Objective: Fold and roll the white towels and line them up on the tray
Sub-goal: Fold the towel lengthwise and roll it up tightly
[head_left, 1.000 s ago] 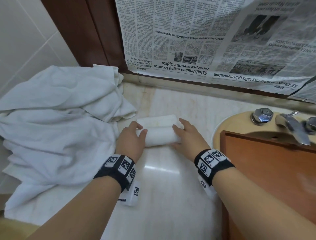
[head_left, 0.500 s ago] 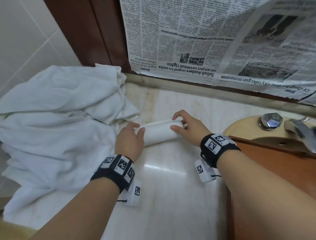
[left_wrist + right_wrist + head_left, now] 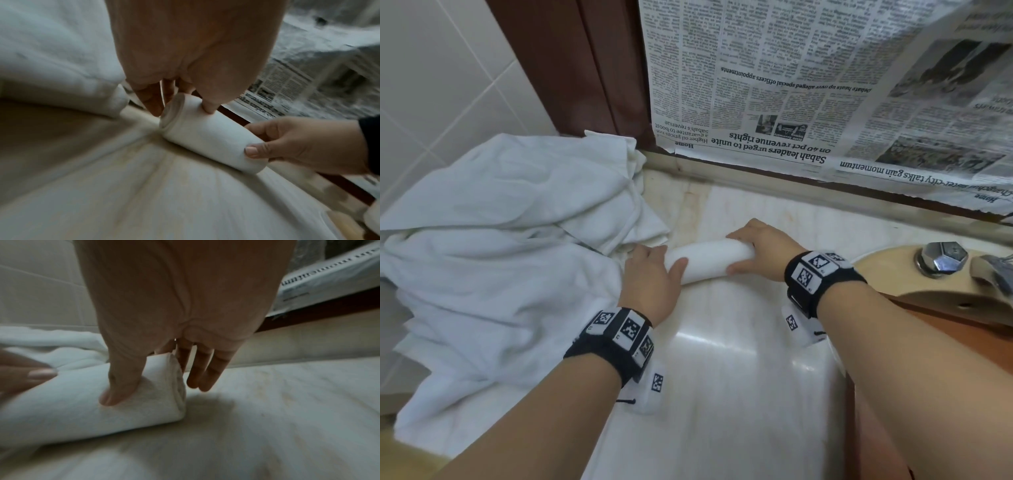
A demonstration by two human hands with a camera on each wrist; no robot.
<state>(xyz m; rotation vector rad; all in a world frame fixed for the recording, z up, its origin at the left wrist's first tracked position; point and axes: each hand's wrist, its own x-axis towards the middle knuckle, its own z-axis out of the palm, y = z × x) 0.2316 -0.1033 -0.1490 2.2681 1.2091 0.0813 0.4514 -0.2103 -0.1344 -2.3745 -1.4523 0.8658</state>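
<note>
A tightly rolled white towel (image 3: 709, 260) (image 3: 209, 142) (image 3: 82, 405) lies on the marble counter (image 3: 739, 394). My left hand (image 3: 650, 274) (image 3: 180, 105) holds its left end, thumb on the roll and fingers over the end face. My right hand (image 3: 756, 250) (image 3: 156, 382) grips the right end, thumb on the near side and fingers round the far side. A heap of loose white towels (image 3: 500, 257) lies just left of the roll. The brown wooden tray (image 3: 945, 329) shows at the right edge, mostly hidden by my right arm.
A beige sink rim (image 3: 887, 270) with a chrome tap knob (image 3: 941, 257) sits to the right of the roll. Newspaper (image 3: 808, 85) covers the back wall above the counter. White tiles (image 3: 431, 85) line the left wall.
The flat end of the towel has been rolled up, so the roll is complete and sits farther back. My right hand turned to wrap round its right end.
</note>
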